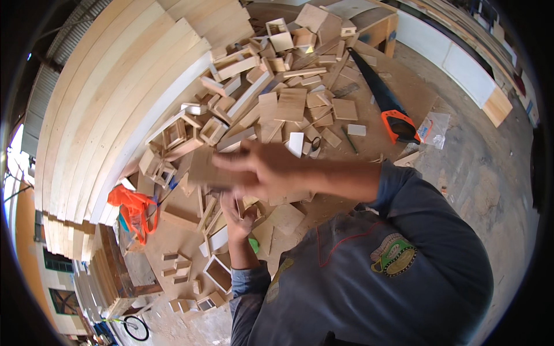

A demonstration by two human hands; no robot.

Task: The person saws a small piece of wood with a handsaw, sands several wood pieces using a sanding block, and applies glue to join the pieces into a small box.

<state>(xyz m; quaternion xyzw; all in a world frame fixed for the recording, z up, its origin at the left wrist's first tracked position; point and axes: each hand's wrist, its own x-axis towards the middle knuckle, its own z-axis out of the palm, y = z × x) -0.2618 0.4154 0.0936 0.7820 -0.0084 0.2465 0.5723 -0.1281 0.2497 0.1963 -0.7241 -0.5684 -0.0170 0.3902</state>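
A small light-brown wooden block, smeared by motion, is held up in front of my chest. My right hand reaches across from the right and grips its right side, with blurred fingers laid over the face. Below it, my left hand comes up from the lower edge and holds the block's lower side; its far fingers are partly hidden. Beneath both hands lies a brown work table strewn with wooden offcuts and small open wooden boxes.
A handsaw with an orange-and-black handle lies at the right, beside a clear plastic bag. Stacked planks rise at the left. An orange bag sits at the table's left edge. A green pencil and scissors lie among the offcuts.
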